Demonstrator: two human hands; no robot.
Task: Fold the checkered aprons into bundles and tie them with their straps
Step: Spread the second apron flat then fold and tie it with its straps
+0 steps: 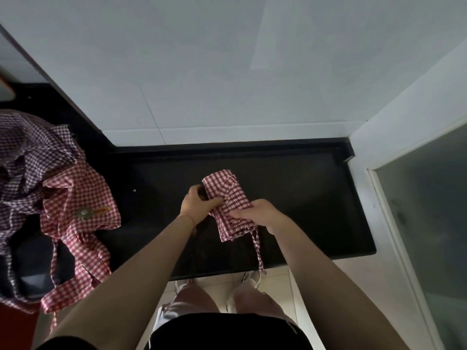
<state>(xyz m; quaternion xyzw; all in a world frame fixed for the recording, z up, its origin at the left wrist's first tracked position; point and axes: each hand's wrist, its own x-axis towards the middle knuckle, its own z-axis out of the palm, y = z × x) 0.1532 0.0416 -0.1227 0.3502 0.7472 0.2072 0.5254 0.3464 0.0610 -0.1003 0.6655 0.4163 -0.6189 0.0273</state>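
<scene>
Red checkered apron (227, 205) bundled, left hand (197, 205) gripping, right hand (257, 213) pinching

The folded apron (228, 205) sits mid-table (316, 198) between my hands, left hand (198, 205), right hand (257, 213). A heap of aprons (58, 198) lies far left.

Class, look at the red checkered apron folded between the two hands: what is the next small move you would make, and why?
Probably free the right hand to pick up the loose strap and start winding it round the folded red apron. Both hands grip the bundle, the left hand at its left side, while the strap hangs untied over the black counter's front edge.
</scene>
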